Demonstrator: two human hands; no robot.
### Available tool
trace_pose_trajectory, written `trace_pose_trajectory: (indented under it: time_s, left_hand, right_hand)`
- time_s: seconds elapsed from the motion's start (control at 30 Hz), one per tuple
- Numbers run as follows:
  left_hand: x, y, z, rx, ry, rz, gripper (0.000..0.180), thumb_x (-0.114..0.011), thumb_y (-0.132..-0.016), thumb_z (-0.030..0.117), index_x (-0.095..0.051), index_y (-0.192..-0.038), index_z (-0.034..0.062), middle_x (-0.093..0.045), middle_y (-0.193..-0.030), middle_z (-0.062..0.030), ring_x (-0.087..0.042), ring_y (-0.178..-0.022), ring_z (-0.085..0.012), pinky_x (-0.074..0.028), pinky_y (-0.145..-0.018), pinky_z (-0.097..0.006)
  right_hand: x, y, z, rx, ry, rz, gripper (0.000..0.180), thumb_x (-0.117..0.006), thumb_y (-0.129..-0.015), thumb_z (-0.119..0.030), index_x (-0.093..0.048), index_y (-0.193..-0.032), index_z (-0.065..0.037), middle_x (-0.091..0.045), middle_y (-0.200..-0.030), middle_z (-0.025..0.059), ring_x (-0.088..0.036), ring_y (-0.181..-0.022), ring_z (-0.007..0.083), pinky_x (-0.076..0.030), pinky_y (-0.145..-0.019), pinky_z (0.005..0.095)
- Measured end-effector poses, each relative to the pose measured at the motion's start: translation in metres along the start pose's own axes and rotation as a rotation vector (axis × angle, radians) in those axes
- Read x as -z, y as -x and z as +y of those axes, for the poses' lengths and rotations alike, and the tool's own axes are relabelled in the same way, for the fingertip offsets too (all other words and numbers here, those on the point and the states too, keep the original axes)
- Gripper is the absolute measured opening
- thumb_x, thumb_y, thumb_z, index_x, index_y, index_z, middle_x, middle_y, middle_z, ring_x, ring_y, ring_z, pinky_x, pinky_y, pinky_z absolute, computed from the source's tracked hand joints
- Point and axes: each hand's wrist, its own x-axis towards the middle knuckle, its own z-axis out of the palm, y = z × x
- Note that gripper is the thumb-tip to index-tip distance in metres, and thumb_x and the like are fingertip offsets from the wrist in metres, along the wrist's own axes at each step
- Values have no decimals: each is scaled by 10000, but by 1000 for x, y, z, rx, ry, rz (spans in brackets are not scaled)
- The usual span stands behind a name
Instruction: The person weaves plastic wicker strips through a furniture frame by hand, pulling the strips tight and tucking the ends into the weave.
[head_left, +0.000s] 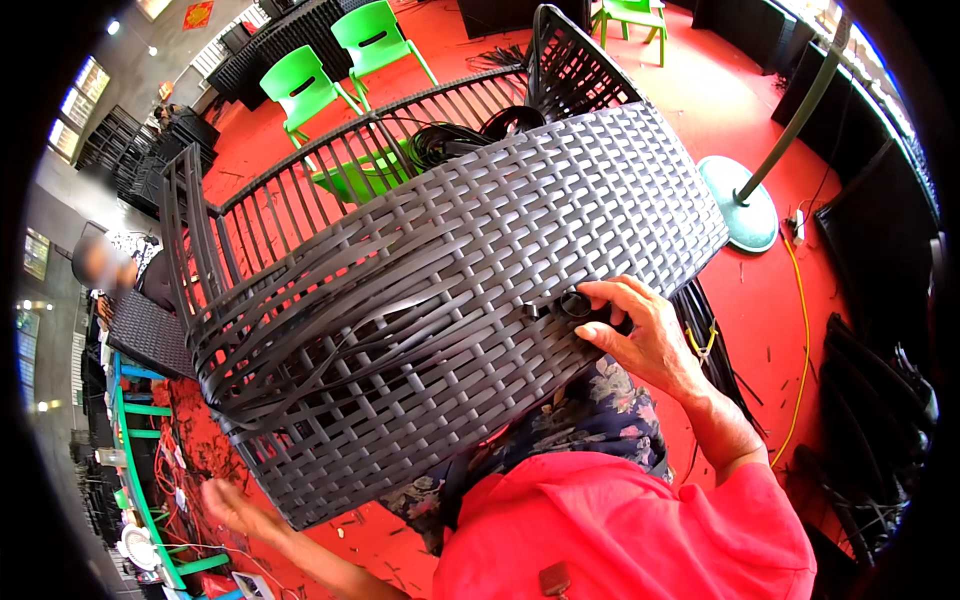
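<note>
A dark grey woven plastic wicker panel (560, 190) of a seat frame lies across my lap. My right hand (640, 325) is over its near right part. Thumb and forefinger close on a small black rounded piece (575, 304), whose kind I cannot make out; a shiny dark bit shows on the weave beside it. Loose flat dark strips (330, 300) arch over the panel's left half, and one pale strip end sticks up among them. My left hand (238, 508) is off the panel's near left corner, apart from it and blurred, so its fingers are unclear.
Behind the panel rises a slatted dark frame (290, 215) with coiled black strip (450, 145). Green chairs (375, 42) stand beyond. At right are a round pale stand base (742, 205), yellow-handled pliers (703, 343) and a yellow cord (800, 370). Another person (110, 262) sits at far left.
</note>
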Motion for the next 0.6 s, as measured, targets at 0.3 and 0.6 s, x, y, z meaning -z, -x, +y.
trace_pose_trajectory:
  time_s: [0.3, 0.6]
  left_hand:
    - [-57, 70, 267, -582, 299, -990, 101, -672, -810, 64, -675, -898, 14, -629, -951, -112, -598, -914, -212, -485, -813, -335]
    - [-162, 150, 307, -904, 220, -1385, 348, -818, -656, 116, -673, -960, 27, -558, -965, -83, -560, -928, -256, -461, -828, -352]
  right_hand:
    - [-2, -28, -10, -153, -430, -203, 167, -706, -846, -118, -634, -973, -38, -610, -810, 21, -544, -691, 80, -454, -606, 241]
    - [-17, -33, 6, -113, -1181, -197, 116, -636, -937, -114, -590, -1009, -36, -596, -922, -36, -542, -844, 32, -452, -744, 198]
